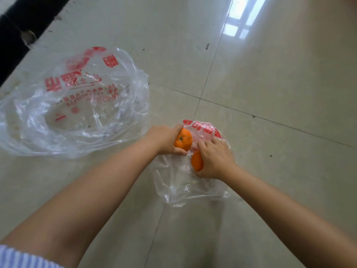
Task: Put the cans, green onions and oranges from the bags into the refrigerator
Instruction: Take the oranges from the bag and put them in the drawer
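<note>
Two oranges are in my hands over a small clear plastic bag (pixel 185 188) with red print that lies on the floor. My left hand (pixel 164 139) grips one orange (pixel 183 140), its stem end facing me. My right hand (pixel 214 159) curls round a second orange (pixel 197 161), which shows only partly under the palm, and its fingers touch the bag. A larger clear bag (pixel 77 105) with red lettering lies crumpled on the floor to the left and looks empty. No cans, green onions or refrigerator are in view.
The floor is glossy beige tile (pixel 270 84) with dark grout lines and small specks. A dark strip (pixel 23 26), perhaps a mat or furniture base, runs along the top left corner.
</note>
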Motion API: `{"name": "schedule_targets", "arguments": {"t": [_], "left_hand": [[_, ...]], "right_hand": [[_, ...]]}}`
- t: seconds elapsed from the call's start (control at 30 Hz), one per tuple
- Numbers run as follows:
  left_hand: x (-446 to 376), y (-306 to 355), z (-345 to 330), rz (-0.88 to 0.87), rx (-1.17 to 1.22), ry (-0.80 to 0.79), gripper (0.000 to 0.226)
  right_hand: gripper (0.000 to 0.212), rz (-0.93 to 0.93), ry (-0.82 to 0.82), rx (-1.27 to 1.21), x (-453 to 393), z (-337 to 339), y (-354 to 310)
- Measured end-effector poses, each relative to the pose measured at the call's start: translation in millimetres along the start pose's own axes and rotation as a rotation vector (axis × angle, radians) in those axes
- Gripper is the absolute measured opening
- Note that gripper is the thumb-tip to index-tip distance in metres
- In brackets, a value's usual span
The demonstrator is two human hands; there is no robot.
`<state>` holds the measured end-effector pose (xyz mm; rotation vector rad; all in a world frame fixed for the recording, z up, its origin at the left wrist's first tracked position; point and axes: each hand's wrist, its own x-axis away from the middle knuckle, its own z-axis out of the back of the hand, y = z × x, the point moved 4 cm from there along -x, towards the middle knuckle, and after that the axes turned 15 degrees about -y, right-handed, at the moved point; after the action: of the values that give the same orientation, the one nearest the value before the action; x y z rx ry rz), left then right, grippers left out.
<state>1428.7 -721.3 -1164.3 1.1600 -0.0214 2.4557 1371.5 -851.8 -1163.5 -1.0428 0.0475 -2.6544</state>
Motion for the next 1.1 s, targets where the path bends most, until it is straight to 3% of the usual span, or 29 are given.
{"name": "schedule_targets", "arguments": {"t": [0.17,0.3,0.4,0.53,0.6,0.7,0.83,1.1], "left_hand": [[-0.4,11.0,6.2,-0.049,-0.171,0.091,0.081],[-2.0,13.9,4.0,-0.058,-0.209,0.058,0.082],[-2.8,19.7,3.4,-0.039,-0.241,0.042,0.083],[-0.5,26.2,0.6,-0.004,-0.186,0.038,0.083],[4.7,27.6,-1.5,-0.018,-0.105,0.057,0.082],[17.9,28.6,-0.7,-0.045,0.103,0.094,0.082],[46.8,32.5,14.8,-0.049,0.281,0.204,0.078],[150.1,91.9,84.1,-0.094,0.225,0.209,0.078]], "right_hand": [[0.064,0.249,0.245,-0.336,31.8,-23.3,26.8],[0.049,0.184,0.303,-0.410,49.1,-44.3,35.6],[0.053,0.031,0.245,-0.374,48.6,-48.1,42.8],[0.067,-0.012,0.180,-0.296,46.9,-41.1,44.8],[0.077,-0.023,0.102,-0.293,45.9,-39.4,44.0],[0.067,-0.004,0.074,-0.324,46.0,-37.4,43.9],[0.070,0.034,0.221,-0.534,62.8,-15.0,50.7],[0.070,-0.003,0.377,-0.691,168.0,91.5,39.3]]}}
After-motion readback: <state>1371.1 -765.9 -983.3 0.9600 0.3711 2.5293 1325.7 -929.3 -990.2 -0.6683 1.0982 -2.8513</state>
